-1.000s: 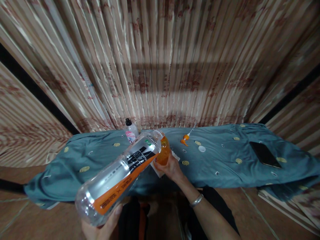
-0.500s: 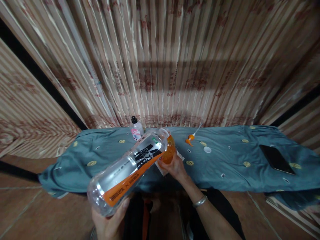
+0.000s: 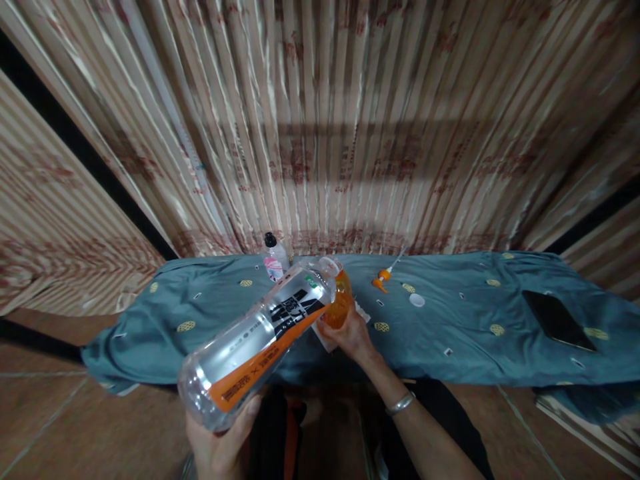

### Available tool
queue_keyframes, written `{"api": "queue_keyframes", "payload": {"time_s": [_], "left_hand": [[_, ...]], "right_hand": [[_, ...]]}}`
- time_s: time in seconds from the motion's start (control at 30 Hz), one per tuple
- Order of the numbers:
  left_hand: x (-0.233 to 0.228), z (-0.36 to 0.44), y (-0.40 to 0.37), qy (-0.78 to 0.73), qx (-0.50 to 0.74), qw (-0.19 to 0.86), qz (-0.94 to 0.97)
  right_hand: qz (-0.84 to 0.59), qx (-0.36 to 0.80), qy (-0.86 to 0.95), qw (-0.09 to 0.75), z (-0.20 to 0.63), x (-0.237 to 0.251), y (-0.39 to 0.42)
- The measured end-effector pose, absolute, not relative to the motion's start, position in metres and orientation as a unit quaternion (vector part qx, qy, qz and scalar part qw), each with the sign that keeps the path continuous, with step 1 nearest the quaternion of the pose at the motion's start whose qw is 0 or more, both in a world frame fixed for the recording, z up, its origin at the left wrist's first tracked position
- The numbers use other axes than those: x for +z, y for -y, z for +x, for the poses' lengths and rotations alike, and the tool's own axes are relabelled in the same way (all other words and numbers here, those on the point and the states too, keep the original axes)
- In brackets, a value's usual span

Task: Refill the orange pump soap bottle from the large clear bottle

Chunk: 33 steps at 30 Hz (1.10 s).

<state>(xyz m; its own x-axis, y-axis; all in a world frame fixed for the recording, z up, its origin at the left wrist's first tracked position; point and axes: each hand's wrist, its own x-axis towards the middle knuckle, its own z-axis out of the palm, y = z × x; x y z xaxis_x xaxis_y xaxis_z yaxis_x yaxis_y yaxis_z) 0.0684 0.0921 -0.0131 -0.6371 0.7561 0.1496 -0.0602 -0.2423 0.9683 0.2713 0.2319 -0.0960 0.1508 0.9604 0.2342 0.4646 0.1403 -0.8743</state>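
Now, curtain (image 3: 320, 133): striped drapes hang behind the table, filling the back of the view
Table (image 3: 450, 333): under a blue-green patterned cloth, it carries everything else
Large clear bottle (image 3: 255, 343): tipped nearly flat with its open neck at the mouth of the small bottle, apparently so liquid can run across; it hangs over the table's near edge
Left hand (image 3: 220, 447): fingers wrapped round the large bottle's base, propping it from below
Right hand (image 3: 350, 333): fingers closed round the small orange bottle (image 3: 341, 300), steadying it upright on the table, near the front edge at the middle
Dark phone (image 3: 557, 320): flat on the table, far right
Black-capped bottle (image 3: 274, 257): at the table's back edge, just behind the large bottle's neck
Orange pump head (image 3: 381, 280): loose on the table, right of the orange bottle
White cap (image 3: 416, 300): beside the pump head
Change: against half a second ago, hardly any; both grips and the tilt match
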Motion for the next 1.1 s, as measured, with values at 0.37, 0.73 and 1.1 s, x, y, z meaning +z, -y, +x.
{"api": "queue_keyframes", "payload": {"time_s": [0.37,0.73,1.1], "left_hand": [[-0.0172,0.0676,-0.0945,-0.545,0.721,0.280,0.324],[-0.0133,0.0694,-0.0944,-0.544,0.720,0.287,0.323],[-0.0126,0.0703,-0.0944,-0.539,0.725,0.292,0.314]], "right_hand": [[-0.607,0.256,0.591,0.466,0.2713,-0.0990,-0.2328],[-0.607,0.271,0.589,0.459,0.2718,-0.0956,-0.2318],[-0.591,0.269,0.604,0.463,0.2773,-0.1016,-0.2333]]}}
